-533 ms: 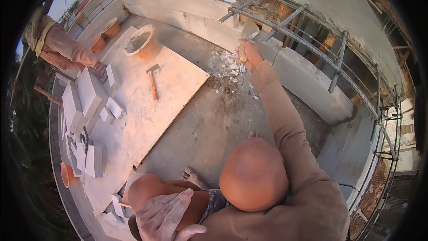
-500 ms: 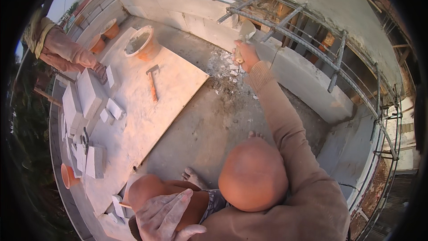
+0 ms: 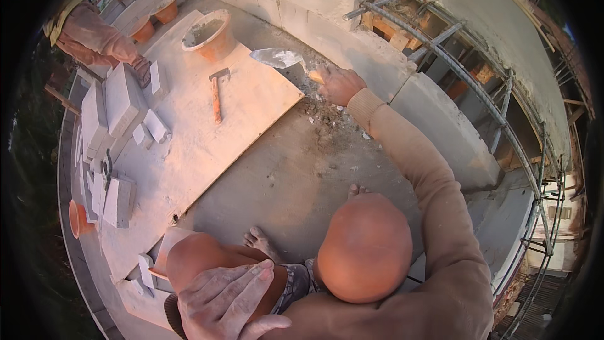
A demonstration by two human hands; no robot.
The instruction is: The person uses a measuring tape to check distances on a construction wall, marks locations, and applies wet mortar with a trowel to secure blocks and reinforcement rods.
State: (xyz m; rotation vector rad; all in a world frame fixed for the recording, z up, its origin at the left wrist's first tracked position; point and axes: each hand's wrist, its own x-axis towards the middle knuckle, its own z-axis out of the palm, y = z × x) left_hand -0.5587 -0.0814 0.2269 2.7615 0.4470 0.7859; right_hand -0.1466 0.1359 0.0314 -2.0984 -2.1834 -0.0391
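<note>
Trowel (image 3: 277,58) is hanging near far edge of pale board (image 3: 182,145), blade pointing left toward orange bucket (image 3: 218,51). Right hand (image 3: 343,85) is gripping handle; left hand (image 3: 223,296) is lying by left knee (image 3: 196,257), fingers extended, showing nothing held. Step seemingly being trowel work between low block wall (image 3: 302,17) and bucket; next move probably calling for steady grip, blade clearing rim.

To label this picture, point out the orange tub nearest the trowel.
The large tub on the board just beyond the hammer, left of the trowel in the right hand. The other orange tubs sit farther left and farther from the trowel.
</note>
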